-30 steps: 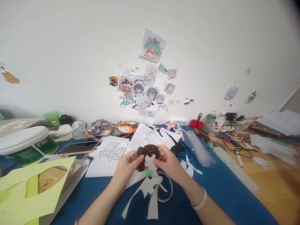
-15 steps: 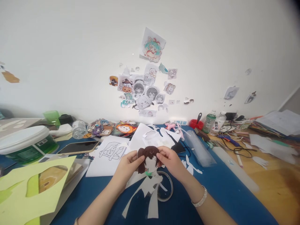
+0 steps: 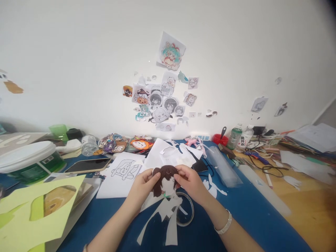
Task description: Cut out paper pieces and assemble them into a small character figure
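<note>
A paper cutout figure with brown hair (image 3: 168, 172) is held up between both hands near the centre. My left hand (image 3: 144, 185) pinches the left side of the hair, thumb in front. On the other side, my right hand (image 3: 190, 180) grips the right edge of the hair between thumb and fingers. The face area inside the hair is pale and blank. Below it are a small green piece and long grey-white paper strips (image 3: 172, 227). A roll of clear tape (image 3: 193, 210) lies on the blue mat (image 3: 231, 227) behind the strips and right wrist.
At the left are yellow-green paper (image 3: 60, 217), a white-lidded tub (image 3: 28, 155) and a phone (image 3: 88, 165). A line drawing (image 3: 112, 185) lies beyond my left hand. Bottles (image 3: 234, 137), a red bowl (image 3: 219, 139) and a glue gun (image 3: 257, 157) stand or lie at right.
The brown-haired cutout has tilted and shifted slightly between my hands. My right thumb has moved a little left and down over the hair. The surroundings look unchanged.
</note>
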Demonstrator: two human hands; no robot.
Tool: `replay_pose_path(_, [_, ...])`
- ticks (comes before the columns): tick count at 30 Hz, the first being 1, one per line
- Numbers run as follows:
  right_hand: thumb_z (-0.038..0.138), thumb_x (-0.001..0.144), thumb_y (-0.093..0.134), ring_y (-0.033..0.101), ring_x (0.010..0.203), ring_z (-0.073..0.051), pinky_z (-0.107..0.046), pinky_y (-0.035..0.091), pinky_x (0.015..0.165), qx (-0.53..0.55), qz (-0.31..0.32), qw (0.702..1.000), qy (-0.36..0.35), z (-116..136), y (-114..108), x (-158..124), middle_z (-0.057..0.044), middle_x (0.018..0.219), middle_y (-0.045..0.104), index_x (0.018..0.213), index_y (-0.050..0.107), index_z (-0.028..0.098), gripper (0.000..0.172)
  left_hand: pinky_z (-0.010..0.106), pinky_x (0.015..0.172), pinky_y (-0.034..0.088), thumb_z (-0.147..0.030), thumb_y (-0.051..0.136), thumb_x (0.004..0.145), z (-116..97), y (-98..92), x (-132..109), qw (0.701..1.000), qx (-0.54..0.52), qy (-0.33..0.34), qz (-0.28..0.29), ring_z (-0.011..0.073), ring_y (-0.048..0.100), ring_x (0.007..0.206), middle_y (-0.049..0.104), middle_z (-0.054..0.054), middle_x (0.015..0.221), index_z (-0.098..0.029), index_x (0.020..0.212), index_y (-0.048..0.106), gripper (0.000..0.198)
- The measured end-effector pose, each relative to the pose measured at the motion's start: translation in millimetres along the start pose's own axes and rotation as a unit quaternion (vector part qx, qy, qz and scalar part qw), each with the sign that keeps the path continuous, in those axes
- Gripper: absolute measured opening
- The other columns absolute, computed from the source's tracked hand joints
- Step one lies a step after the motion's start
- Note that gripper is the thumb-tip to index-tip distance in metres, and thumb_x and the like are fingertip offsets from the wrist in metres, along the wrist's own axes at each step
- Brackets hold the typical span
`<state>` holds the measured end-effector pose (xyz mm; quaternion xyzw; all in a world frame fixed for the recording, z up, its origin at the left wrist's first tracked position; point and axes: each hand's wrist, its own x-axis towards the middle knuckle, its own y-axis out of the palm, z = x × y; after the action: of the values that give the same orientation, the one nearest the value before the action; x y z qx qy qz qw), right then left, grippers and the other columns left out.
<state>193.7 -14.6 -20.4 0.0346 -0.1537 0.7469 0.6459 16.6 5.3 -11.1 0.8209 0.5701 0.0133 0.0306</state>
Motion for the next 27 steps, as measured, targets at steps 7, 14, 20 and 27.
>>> replay_pose_path(7, [0.020, 0.076, 0.059, 0.061, 0.087, -0.019, -0.030, 0.048, 0.074, 0.022, 0.034, 0.999, -0.016, 1.2, 1.1, -0.2, -0.003, 0.093, 0.065, 0.106, 0.054, 0.020, 0.031, 0.031, 0.056, 0.052, -0.046, 0.061, 0.069, -3.7, 1.8, -1.1, 0.999, -0.011, 0.001, -0.031, 0.0113, 0.050, 0.044, 0.053, -0.005, 0.049, -0.017, 0.072, 0.056, 0.030])
replay_pose_path(14, [0.021, 0.075, 0.060, 0.060, 0.089, -0.019, -0.032, 0.047, 0.077, 0.024, 0.019, 0.999, -0.019, 1.0, 0.6, 1.3, -0.004, 0.096, 0.064, 0.111, 0.051, 0.021, 0.037, 0.029, 0.057, 0.052, -0.042, 0.067, 0.064, -5.2, 2.1, -0.6, 0.999, -0.017, -0.005, -0.026, 0.0150, 0.059, 0.053, 0.061, -0.002, 0.057, -0.017, 0.079, 0.059, 0.031])
replay_pose_path(20, [0.023, 0.075, 0.058, 0.059, 0.072, -0.015, -0.029, 0.047, 0.067, -0.039, -0.032, 0.999, -0.010, -5.5, -3.2, 5.1, -0.001, 0.079, 0.061, 0.109, 0.051, 0.020, 0.035, 0.030, 0.063, 0.054, -0.040, 0.069, 0.064, 1.7, -9.7, 7.4, 0.993, -0.074, 0.024, -0.089, 0.0085, 0.050, 0.045, 0.053, -0.008, 0.048, -0.017, 0.076, 0.058, 0.028])
replay_pose_path(27, [0.029, 0.079, 0.056, 0.058, 0.065, -0.014, -0.025, 0.047, 0.059, -0.100, 0.115, 0.988, -0.018, 7.6, -11.8, -3.5, -0.002, 0.074, 0.062, 0.089, 0.064, 0.020, 0.016, 0.031, 0.064, 0.055, -0.037, 0.070, 0.062, -1.5, -21.8, 12.0, 0.981, -0.105, 0.045, -0.157, 0.0058, 0.042, 0.039, 0.047, -0.010, 0.044, -0.016, 0.069, 0.055, 0.027])
